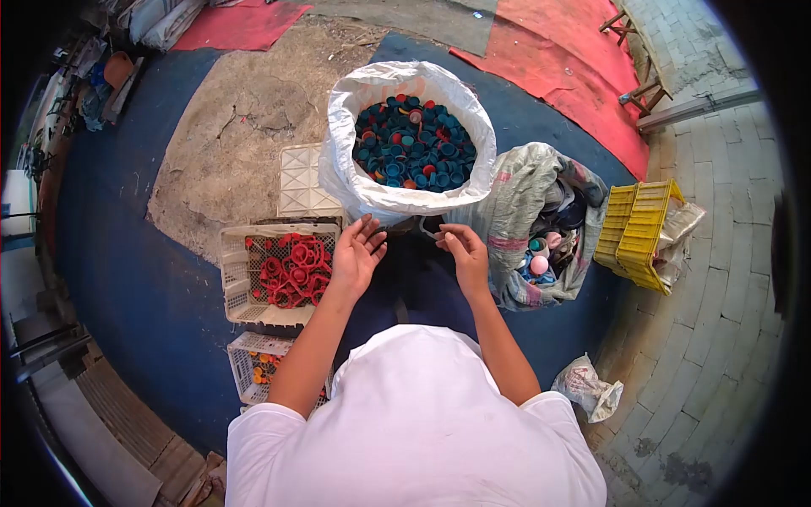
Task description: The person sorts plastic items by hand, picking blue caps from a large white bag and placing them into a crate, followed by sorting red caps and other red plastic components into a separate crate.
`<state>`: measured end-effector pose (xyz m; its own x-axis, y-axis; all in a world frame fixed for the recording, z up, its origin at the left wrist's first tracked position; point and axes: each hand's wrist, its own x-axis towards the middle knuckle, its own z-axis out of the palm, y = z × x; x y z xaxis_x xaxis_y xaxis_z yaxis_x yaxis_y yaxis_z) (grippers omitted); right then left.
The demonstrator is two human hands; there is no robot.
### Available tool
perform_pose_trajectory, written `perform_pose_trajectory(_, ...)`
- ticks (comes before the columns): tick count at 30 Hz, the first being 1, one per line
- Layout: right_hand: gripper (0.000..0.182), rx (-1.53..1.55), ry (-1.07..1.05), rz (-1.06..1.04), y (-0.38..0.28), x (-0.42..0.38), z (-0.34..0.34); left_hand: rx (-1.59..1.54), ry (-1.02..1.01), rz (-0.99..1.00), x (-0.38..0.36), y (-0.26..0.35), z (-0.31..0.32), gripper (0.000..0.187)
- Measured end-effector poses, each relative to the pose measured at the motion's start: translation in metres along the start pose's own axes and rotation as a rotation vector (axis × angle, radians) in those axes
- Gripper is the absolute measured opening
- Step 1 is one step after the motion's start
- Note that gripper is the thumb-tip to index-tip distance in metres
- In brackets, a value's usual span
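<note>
In front of me stands a white woven sack [338, 160] with its mouth rolled wide, filled with dark teal and some red plastic caps [414, 148]. My left hand [356, 255] is just below the sack's near side, palm turned up, fingers loosely bent and apart, nothing seen in it. Opposite it, my right hand [466, 258] has its thumb and fingers drawn together near the sack's lower edge. A pale thin curved shape shows by those fingertips; I cannot make out what it is.
To the left are a crate of red plastic rings [296, 270] and a smaller crate [245, 367] with orange caps. On the right stand a grey woven sack [515, 228] of mixed plastic, yellow crates [639, 232] and a small white bag [589, 387]. Blue and red sheeting covers the floor.
</note>
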<state>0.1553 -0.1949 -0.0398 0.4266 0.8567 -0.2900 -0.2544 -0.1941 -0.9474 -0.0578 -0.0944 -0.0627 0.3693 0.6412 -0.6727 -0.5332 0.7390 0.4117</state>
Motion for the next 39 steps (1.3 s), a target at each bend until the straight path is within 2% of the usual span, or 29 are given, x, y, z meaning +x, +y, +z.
perform_pose_trajectory(8,0.022,-0.353,-0.190,-0.198,-0.042,0.056,-0.009,0.343,0.334,0.170,0.016,0.007,0.053,0.037)
perform_pose_trajectory(11,0.023,-0.576,-0.281,-0.191,-0.079,0.087,-0.008,0.499,0.349,0.218,0.026,0.006,0.059,0.035)
perform_pose_trajectory(12,0.022,-0.578,-0.287,-0.226,-0.082,0.102,-0.004,0.475,0.379,0.233,0.029,0.006,0.063,0.029)
perform_pose_trajectory(15,0.022,-0.802,-0.422,-0.267,-0.087,0.149,0.007,0.511,0.405,0.280,0.028,0.007,0.065,0.026)
perform_pose_trajectory(18,0.023,-1.102,-0.482,-0.261,-0.056,0.204,0.024,0.510,0.400,0.335,0.024,0.007,0.064,0.021)
perform_pose_trajectory(21,0.024,-1.289,-0.561,-0.102,-0.021,0.241,0.044,0.482,0.387,0.386,0.019,0.006,0.064,0.018)
perform_pose_trajectory(24,0.024,-1.483,-0.593,-0.093,0.015,0.261,0.048,0.441,0.380,0.413,0.015,0.004,0.066,0.017)
perform_pose_trajectory(27,0.026,-1.542,-0.562,-0.148,0.030,0.268,0.052,0.419,0.371,0.408,0.016,0.002,0.059,0.019)
perform_pose_trajectory(36,0.034,-1.703,-0.722,-0.102,0.025,0.279,0.063,0.384,0.358,0.373,0.016,0.000,0.055,0.024)
perform_pose_trajectory(39,0.035,-1.743,-0.759,-0.147,0.024,0.278,0.059,0.383,0.354,0.378,0.014,0.002,0.056,0.024)
